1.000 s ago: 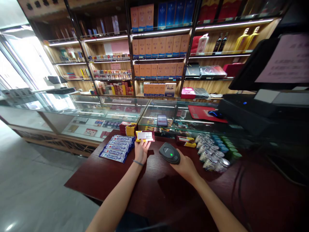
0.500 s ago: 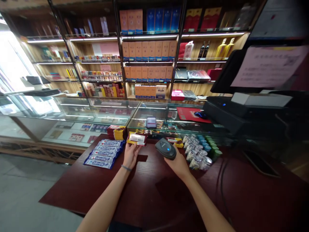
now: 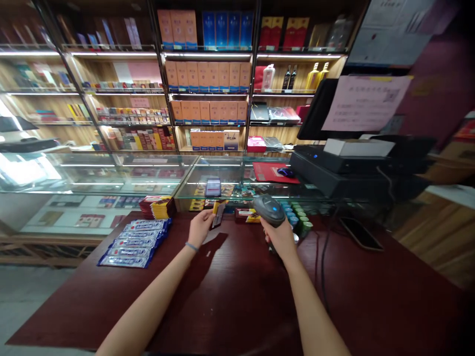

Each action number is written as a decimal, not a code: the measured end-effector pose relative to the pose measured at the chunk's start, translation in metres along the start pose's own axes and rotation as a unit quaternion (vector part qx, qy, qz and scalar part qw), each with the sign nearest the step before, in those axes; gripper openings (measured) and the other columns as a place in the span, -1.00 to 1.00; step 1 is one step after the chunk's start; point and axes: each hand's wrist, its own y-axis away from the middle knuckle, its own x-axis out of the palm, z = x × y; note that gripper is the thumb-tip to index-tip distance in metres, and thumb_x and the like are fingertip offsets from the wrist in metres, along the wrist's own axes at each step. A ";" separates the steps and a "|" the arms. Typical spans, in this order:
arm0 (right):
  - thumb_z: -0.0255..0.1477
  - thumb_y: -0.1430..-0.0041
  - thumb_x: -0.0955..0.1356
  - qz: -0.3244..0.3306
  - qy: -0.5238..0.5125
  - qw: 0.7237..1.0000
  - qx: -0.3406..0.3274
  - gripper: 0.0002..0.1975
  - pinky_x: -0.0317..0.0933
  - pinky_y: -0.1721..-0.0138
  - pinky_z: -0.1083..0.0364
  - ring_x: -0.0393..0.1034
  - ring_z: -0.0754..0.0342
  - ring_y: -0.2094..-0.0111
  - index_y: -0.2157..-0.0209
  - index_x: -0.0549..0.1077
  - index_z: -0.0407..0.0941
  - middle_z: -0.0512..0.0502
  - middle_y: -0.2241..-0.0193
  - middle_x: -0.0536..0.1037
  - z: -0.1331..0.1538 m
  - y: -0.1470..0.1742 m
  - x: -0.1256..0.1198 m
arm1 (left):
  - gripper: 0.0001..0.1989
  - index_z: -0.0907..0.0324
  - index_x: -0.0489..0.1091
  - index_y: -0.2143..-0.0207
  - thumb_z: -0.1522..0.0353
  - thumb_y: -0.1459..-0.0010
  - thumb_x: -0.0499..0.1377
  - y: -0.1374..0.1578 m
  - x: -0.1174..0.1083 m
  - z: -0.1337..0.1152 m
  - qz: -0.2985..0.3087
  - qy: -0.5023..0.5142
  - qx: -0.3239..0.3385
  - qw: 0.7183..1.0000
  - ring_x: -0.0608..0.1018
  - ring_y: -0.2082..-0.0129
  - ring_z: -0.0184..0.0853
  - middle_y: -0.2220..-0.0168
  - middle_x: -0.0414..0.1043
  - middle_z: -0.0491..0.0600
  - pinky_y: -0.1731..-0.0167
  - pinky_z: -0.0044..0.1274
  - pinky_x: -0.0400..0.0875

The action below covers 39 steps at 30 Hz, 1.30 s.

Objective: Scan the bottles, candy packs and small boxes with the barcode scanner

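Looks like scanning: left hand (image 3: 200,227) pinches a packet (image 3: 218,214), right hand (image 3: 281,238) clutches the scanner (image 3: 269,208); next probably calls for set-down.

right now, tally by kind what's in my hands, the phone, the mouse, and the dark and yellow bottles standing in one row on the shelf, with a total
Scanner in right hand: 1
Packet in left hand: 1
Phone: 1
Mouse: 1
Dark bottles: 2
Yellow bottles: 2
Total: 8
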 end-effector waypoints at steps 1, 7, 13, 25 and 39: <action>-0.13 -0.09 0.40 -0.001 -0.018 1.000 0.017 -0.65 0.17 0.69 0.10 0.26 0.06 0.77 0.20 0.40 -0.08 0.13 0.72 0.38 0.000 -0.001 -0.004 | -0.80 0.10 0.57 0.24 0.26 -0.04 0.33 -0.004 0.009 0.000 0.006 -0.053 0.031 0.998 0.61 0.29 -0.19 0.29 0.62 0.00 0.22 -0.44 0.45; -0.09 -0.05 0.41 -0.021 -0.042 0.998 0.042 -0.66 0.14 0.70 0.10 0.24 0.09 0.75 0.29 0.42 -0.05 0.09 0.71 0.38 -0.003 -0.007 -0.021 | -0.77 0.00 0.56 0.13 0.37 -0.14 0.27 -0.016 0.065 0.007 0.082 -0.209 0.154 0.962 0.60 0.29 -0.21 0.27 0.61 0.02 0.18 -0.48 0.40; -0.11 -0.04 0.42 -0.051 -0.051 0.996 0.048 -0.71 0.14 0.69 0.09 0.19 0.09 0.75 0.36 0.42 -0.03 0.07 0.71 0.37 -0.007 -0.011 -0.038 | -0.85 0.07 0.55 0.20 0.37 -0.14 0.27 -0.018 0.106 0.020 0.188 -0.203 0.202 0.939 0.58 0.17 -0.16 0.27 0.57 0.13 0.04 -0.45 0.37; -0.13 -0.01 0.44 -0.091 -0.087 0.990 0.068 -0.68 0.10 0.70 0.09 0.20 0.08 0.75 0.30 0.39 -0.03 0.12 0.72 0.34 -0.015 -0.015 -0.051 | -0.83 0.04 0.57 0.24 0.44 -0.16 0.22 -0.025 0.140 0.047 0.177 -0.199 0.255 0.929 0.54 0.13 -0.16 0.20 0.57 0.13 -0.03 -0.39 0.34; -0.10 -0.04 0.42 -0.077 -0.037 0.996 0.025 -0.62 0.19 0.63 0.06 0.24 0.04 0.74 0.20 0.46 -0.07 0.06 0.72 0.41 -0.010 -0.012 -0.041 | -0.60 0.02 0.52 0.03 0.52 -0.10 0.19 -0.014 0.105 0.028 0.184 -0.171 0.255 0.934 0.47 -0.11 -0.10 -0.04 0.51 0.09 -0.24 -0.19 0.18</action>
